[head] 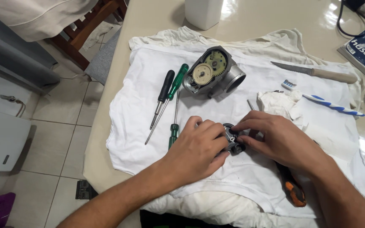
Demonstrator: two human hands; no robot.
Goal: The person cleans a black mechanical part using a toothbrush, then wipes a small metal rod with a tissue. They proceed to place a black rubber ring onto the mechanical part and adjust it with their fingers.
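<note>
Both of my hands meet over a small black part (234,141) lying on the white cloth (140,126) near the table's front edge. My left hand (199,150) curls around its left side, fingers closed against it, and my right hand (275,137) pinches it from the right with thumb and fingertips. Much of the part is hidden under my fingers, so I cannot tell how firmly either hand has it.

As I judge it, the risk is a slip: the piece is small, and if a pinch lets go it could spring loose into the folds of cloth. Three screwdrivers (165,95) lie just left of my left hand, and an orange-handled tool (294,190) sits under my right wrist; a careless sweep could knock them. The open gear housing (213,72) lies beyond my hands, its pale gears exposed to stray grit.
</note>
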